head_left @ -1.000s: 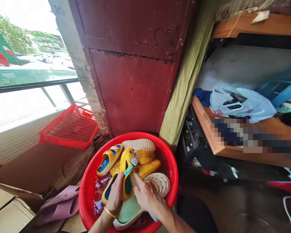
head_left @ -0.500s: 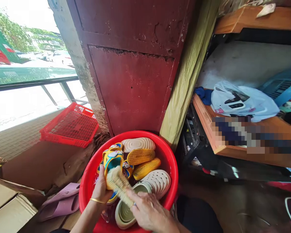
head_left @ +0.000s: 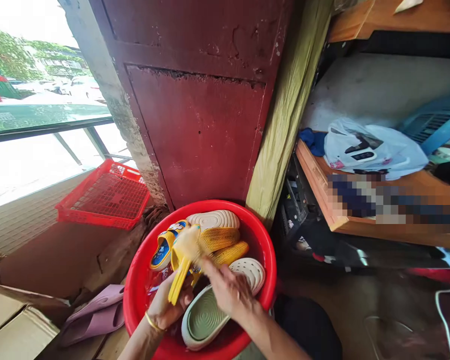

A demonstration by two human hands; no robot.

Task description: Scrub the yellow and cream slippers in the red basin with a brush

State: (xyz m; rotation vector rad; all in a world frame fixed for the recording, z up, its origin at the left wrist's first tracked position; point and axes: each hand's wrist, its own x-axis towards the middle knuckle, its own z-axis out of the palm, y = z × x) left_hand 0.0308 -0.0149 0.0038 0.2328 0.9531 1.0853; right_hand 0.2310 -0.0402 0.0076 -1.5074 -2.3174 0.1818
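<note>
Over a red basin (head_left: 269, 250), my left hand (head_left: 164, 306) is closed around a yellow child's slipper (head_left: 178, 282), tipped on its edge with the sole side to the right. My right hand (head_left: 230, 292) grips a pale scrubbing brush (head_left: 192, 241), whose blurred bristles lie against the slipper's upper part. Another yellow slipper (head_left: 161, 254) with blue lining sits at the basin's left. Behind the brush are yellow soles (head_left: 221, 238) and a beige sole (head_left: 217, 218). A pale clog with a green inside (head_left: 206, 314) lies beneath my right hand, partly covered by it.
Left of the basin stand purple slippers (head_left: 95, 317), cardboard (head_left: 13, 325) and a red plastic crate (head_left: 105, 197). A maroon door (head_left: 198, 135) rises behind. On the right, a wooden shelf (head_left: 318, 185) holds a white plastic bag (head_left: 375, 147).
My left hand has turned the yellow slipper from facing up onto its edge. The brush has moved up with my right hand, uncovering more of the green-lined clog. The view has shifted slightly.
</note>
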